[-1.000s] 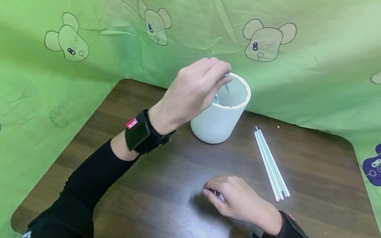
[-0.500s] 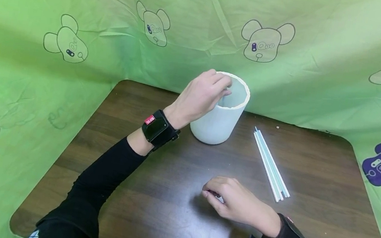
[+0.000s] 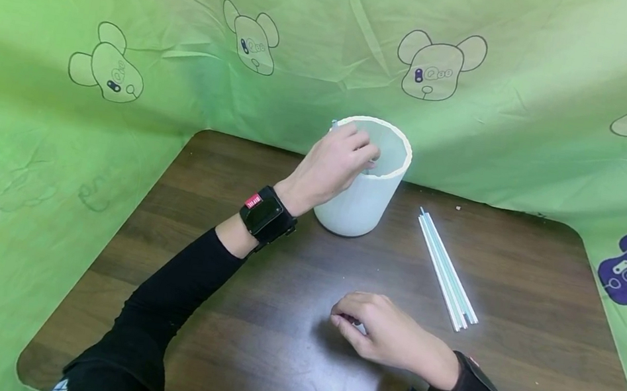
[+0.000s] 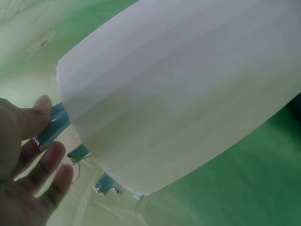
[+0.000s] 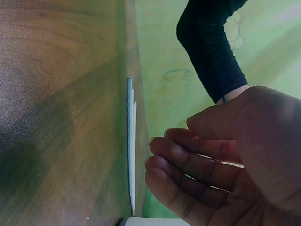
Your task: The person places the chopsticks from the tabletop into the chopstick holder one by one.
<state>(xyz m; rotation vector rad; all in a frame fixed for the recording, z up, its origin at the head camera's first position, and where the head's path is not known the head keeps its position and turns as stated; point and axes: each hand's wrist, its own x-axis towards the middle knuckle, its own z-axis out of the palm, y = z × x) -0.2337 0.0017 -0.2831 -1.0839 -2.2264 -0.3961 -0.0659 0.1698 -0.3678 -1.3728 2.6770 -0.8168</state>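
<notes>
A tall white cup (image 3: 354,204) with an uneven rim stands on the table, and my left hand (image 3: 332,165) is over its near-left rim. In the left wrist view, my thumb and forefinger pinch a blue straw-like stick (image 4: 55,131) at the cup's mouth. Several other blue ends (image 4: 103,183) poke out beside it. How far these sticks reach inside is hidden by the cup wall. My right hand (image 3: 390,333) rests near the table's front, fingers loosely curled around nothing. To its right lies a bundle of pale blue and white sticks (image 3: 448,268).
The brown wooden table (image 3: 244,346) has rounded corners. A green cloth (image 3: 325,30) with printed bear heads hangs behind it and along the sides. Small white specks lie on the tabletop near the back edge.
My left hand has come down from above the cup to its rim, lowering the stick into it. A blue tip now shows at the rim's left. My right hand has hardly moved.
</notes>
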